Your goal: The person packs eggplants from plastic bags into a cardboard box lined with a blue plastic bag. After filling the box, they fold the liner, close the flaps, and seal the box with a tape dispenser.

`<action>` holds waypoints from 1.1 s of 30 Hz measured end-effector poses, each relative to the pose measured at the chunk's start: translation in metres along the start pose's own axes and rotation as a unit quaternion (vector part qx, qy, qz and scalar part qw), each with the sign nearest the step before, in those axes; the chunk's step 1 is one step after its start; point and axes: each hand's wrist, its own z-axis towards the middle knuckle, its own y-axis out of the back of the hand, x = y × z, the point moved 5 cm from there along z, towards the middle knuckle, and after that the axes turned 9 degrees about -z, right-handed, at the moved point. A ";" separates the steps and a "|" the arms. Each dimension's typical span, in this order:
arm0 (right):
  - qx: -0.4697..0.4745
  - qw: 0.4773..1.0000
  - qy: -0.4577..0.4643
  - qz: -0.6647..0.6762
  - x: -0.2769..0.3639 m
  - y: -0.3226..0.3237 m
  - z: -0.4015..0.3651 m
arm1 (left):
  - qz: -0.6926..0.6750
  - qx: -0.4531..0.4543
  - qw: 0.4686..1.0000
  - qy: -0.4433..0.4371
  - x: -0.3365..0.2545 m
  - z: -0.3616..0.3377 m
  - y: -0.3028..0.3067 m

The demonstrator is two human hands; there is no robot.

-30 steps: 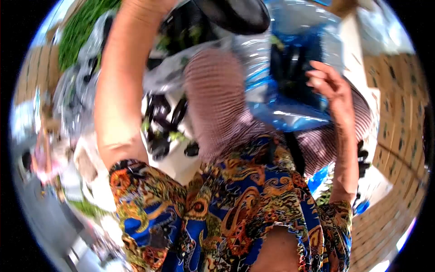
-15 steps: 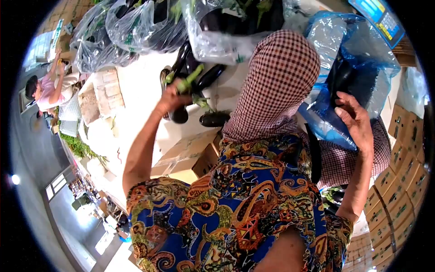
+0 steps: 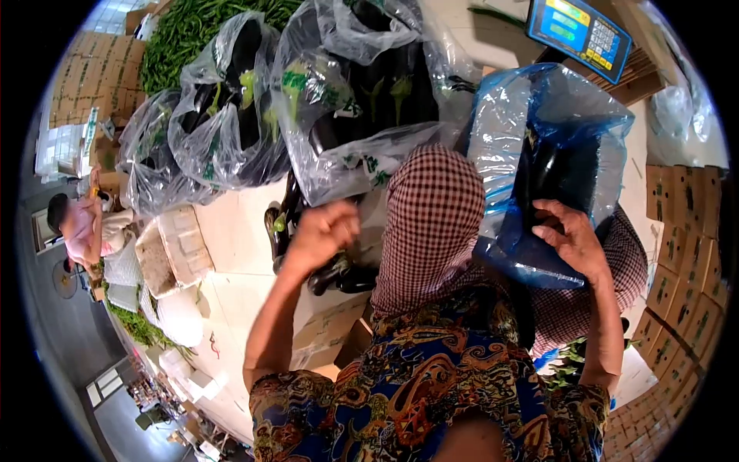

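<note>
My left hand is in front of the dark eggplants lying on the pale floor, close to my checked-covered knee. Its fingers look curled but are smeared by motion, and no object shows in them. On the other side, my right hand has its fingers apart at the near side of an open blue plastic bag. Dark, glossy eggplants lie inside that bag, just beyond the fingertips. Whether the right fingers touch them cannot be made out.
Clear bags full of eggplants stand ahead, with a heap of green peppers behind. A blue scale display is beyond the blue bag. Stacked cartons line the right. A person sits far left near a foam box.
My left hand has come away from the green-stemmed eggplants toward my knee. The right hand stays at the blue bag. The view has tilted, showing more of the bags and peppers ahead.
</note>
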 end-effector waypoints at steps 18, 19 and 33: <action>0.037 0.997 -0.006 0.073 -0.016 -0.005 0.001 | 0.307 -0.323 0.893 -0.061 -0.058 0.262 -0.013; 0.036 0.997 0.006 0.072 -0.015 -0.004 0.001 | 0.221 -0.290 0.929 -0.066 -0.059 0.264 0.001; -0.003 0.996 0.045 0.081 0.010 0.015 -0.008 | -0.362 0.025 0.931 0.025 -0.110 0.063 0.006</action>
